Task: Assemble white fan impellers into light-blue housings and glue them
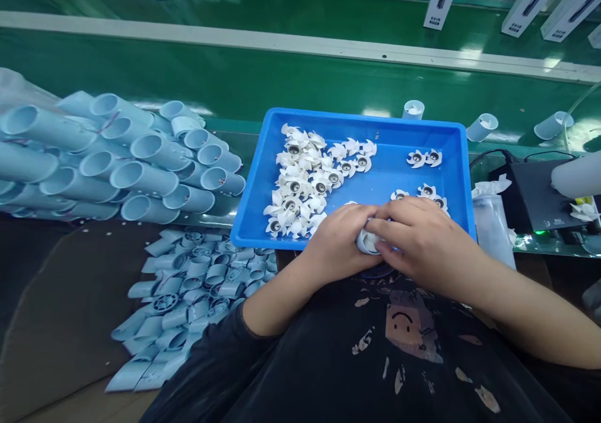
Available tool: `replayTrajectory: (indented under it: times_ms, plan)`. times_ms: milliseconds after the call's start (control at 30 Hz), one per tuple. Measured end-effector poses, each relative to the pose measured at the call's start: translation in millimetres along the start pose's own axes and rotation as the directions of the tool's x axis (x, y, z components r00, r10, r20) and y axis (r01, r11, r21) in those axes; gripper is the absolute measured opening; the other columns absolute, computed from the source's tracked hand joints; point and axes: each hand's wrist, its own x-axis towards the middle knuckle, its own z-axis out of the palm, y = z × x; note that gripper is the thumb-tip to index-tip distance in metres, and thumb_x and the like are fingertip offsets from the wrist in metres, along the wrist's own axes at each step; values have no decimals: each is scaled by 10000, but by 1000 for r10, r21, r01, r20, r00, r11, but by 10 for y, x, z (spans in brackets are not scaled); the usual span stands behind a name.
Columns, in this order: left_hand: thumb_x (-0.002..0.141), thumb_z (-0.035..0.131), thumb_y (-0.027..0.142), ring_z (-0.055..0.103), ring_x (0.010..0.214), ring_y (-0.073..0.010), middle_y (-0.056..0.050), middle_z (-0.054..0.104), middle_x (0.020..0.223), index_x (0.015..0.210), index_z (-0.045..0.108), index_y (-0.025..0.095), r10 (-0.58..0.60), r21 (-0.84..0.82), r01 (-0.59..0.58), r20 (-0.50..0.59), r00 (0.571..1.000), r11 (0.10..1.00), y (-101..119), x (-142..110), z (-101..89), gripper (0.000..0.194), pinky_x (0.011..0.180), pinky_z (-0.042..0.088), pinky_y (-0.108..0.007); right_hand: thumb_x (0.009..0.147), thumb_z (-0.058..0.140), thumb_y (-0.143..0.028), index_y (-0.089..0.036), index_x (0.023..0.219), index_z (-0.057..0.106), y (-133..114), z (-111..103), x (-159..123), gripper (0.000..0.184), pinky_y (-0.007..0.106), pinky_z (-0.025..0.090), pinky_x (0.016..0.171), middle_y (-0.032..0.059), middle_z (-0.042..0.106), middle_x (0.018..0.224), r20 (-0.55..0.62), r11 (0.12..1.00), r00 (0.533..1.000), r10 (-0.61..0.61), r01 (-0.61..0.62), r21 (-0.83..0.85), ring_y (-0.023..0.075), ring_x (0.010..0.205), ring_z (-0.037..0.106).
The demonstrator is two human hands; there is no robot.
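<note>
Pale blue tube: A tube is held at the near rim of the blue tray, its open end showing; contact with the rim cannot be told.
White fan: A bladed fan sits inside that open end, at the tray's near rim, partly hidden by fingers.
Steady grip: The left hand wraps the tube from its left, fingers grasping the outer wall; that hold seems best kept firm without squeezing the mouth out of round.
Fan fit: The right hand works at the mouth, where even pressure near the hub, rather than on thin blades, would likely keep the fan square.
Right fingers: Bent over the opening, thumb opposed; whether they pinch the fan or only press it, one cannot tell.
Forearms: Both slant inward to meet at the tray's near rim, the right wrist arched with knuckles up, the left hand's back uppermost.
Loose fans: White fans crowd the tray's left half.
Tube stack: Blue tubes lie piled left of the tray on the surface.
</note>
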Motion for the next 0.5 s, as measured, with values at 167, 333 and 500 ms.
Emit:
replayTrajectory:
  times_ms: [167,333,500]
  plan:
    - [806,603,264,680,862,-216,-65,718,945,1044,540,180,-18,61,20,-26,999,998,41,-62,-7,260,770,540,-342,882,596,-187,-207,880,702,50,-23,30,108,298,274,644,43,520,798,-3,996,1000,26,-25,89,166,733,399]
    - [758,619,258,675,765,-186,-36,719,902,1019,556,195,-79,-25,79,18,997,997,66,-49,-17,275,686,539,-304,857,642,-174,-171,769,694,136,-51,60,102,287,275,653,11,454,730,68,965,998,-11,-7,263,138,715,402]
    - [753,619,253,679,773,-195,-34,721,879,1007,573,190,-101,26,101,10,995,995,71,-36,-26,265,705,546,-310,823,684,-178,-187,825,726,128,70,106,43,293,278,667,8,445,747,84,955,995,54,-76,286,139,729,409]
